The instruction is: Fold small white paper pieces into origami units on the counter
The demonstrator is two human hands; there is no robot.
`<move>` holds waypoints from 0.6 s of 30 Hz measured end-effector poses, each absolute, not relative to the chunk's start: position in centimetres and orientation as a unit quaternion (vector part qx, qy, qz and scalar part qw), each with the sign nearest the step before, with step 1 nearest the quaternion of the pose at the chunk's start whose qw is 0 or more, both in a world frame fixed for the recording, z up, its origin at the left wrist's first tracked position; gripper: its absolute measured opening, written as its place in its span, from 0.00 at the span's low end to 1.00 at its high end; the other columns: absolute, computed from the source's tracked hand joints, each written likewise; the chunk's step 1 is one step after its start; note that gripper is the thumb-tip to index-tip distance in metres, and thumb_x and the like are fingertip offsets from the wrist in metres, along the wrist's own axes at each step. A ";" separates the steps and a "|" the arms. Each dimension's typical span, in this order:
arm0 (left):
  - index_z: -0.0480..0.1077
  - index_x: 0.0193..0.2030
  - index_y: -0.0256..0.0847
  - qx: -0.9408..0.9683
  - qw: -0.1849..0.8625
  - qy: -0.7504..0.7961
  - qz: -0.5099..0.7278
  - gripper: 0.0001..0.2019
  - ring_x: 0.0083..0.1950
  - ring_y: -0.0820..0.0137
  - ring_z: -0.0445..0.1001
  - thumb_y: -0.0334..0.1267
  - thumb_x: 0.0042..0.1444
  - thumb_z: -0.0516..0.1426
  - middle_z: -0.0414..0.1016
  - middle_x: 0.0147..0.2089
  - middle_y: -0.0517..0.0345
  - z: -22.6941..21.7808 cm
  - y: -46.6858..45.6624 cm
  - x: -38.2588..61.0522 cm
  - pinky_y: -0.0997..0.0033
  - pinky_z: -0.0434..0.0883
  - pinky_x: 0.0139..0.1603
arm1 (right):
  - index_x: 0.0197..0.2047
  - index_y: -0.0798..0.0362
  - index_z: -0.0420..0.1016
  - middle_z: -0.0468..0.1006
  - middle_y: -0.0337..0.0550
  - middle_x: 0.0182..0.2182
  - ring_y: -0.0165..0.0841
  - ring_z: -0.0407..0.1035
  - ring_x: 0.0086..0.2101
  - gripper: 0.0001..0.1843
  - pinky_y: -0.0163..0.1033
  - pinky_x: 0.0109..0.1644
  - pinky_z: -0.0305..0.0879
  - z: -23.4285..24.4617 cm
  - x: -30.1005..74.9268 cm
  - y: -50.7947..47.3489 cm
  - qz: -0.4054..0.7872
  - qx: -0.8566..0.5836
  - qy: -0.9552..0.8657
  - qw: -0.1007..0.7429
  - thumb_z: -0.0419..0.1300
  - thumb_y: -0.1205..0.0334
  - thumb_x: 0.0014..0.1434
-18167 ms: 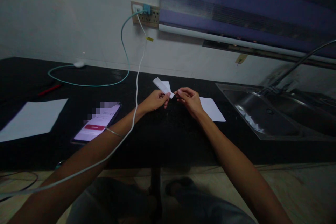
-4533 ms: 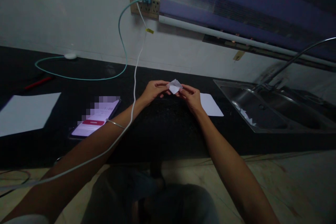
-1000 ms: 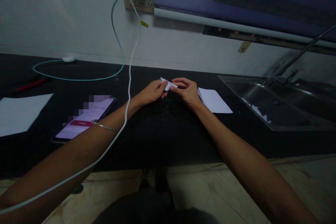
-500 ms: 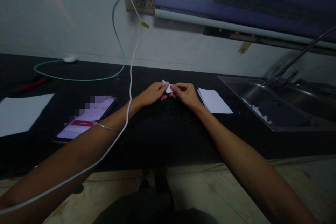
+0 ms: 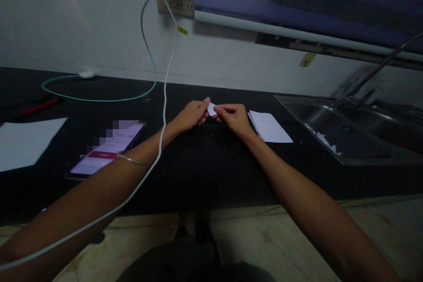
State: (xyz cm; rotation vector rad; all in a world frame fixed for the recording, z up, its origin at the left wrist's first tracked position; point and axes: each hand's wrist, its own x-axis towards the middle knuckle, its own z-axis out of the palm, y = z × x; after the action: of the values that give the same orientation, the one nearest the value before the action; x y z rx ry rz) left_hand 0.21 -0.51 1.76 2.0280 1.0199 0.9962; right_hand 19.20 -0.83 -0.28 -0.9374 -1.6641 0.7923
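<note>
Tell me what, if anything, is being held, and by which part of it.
A small white paper: the left hand pinches it at its left edge, the right hand at its right edge.

1. The worktop is black and crosses the whole frame, from the left edge to the right edge.
2. At the left edge, a white sheet lies on it, partly cut by the frame.
3. Left of centre, near this sheet, lies a phone with its lit screen upward.
4. Above the sheet in the frame is a long red object, too dark to name.
5. Farther back on the left lies a white disc, and a teal cable makes a loop there.
6. Right of centre are stacked white papers, not exactly aligned.
7. At the right, a metal sink is set into the surface.
</note>
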 end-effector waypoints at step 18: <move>0.70 0.35 0.41 0.833 0.247 0.328 0.371 0.14 0.35 0.68 0.75 0.46 0.66 0.52 0.76 0.32 0.51 0.2 0.6 -0.3 0.71 0.70 0.40 | 0.41 0.51 0.76 0.78 0.38 0.26 0.30 0.71 0.28 0.22 0.37 0.34 0.66 0.5 18.8 -1.9 0.419 -0.373 -0.709 0.427 0.69 0.43 0.52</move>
State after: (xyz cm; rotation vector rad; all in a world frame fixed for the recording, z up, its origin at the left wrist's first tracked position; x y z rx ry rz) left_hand -0.32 0.62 0.22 2.2718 0.8933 1.0106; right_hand 18.80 -1.86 0.50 -0.9325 -1.7730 1.0465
